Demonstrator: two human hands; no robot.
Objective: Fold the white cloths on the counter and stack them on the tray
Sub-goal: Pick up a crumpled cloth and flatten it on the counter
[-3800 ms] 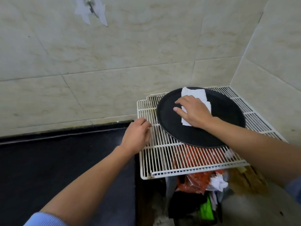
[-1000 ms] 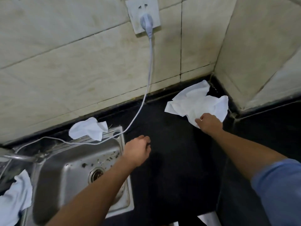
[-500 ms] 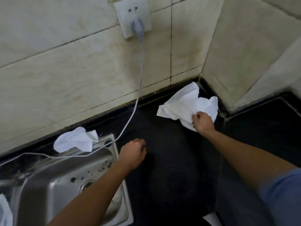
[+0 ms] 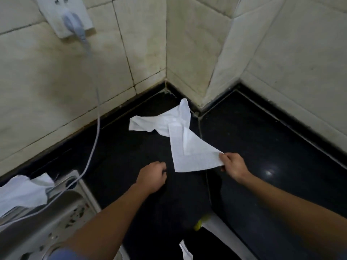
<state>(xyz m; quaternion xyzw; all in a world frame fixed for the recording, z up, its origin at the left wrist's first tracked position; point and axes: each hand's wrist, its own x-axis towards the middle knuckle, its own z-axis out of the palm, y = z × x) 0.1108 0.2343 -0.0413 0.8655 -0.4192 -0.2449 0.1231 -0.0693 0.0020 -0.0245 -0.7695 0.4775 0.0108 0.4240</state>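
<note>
A white cloth (image 4: pixel 185 147) lies stretched across the black counter (image 4: pixel 262 147) from the tiled corner toward me. My right hand (image 4: pixel 232 166) pinches its near corner, and that end is lifted and pulled taut. The far end stays bunched against the corner. My left hand (image 4: pixel 153 175) hovers loosely curled just left of the cloth, holding nothing. A second crumpled white cloth (image 4: pixel 22 192) rests at the back edge of the steel sink (image 4: pixel 47 228) at lower left. The tray is out of view.
A grey cable (image 4: pixel 93 132) hangs from a wall socket (image 4: pixel 65 17) down to the sink rim. Tiled walls close the counter at the back and right. A white object with a yellow tip (image 4: pixel 206 222) sits at the counter's near edge.
My right hand left the tray, gripped the bunched cloth in the corner, and has now drawn one corner toward me, stretching it out. My left hand stayed near the counter's middle.
</note>
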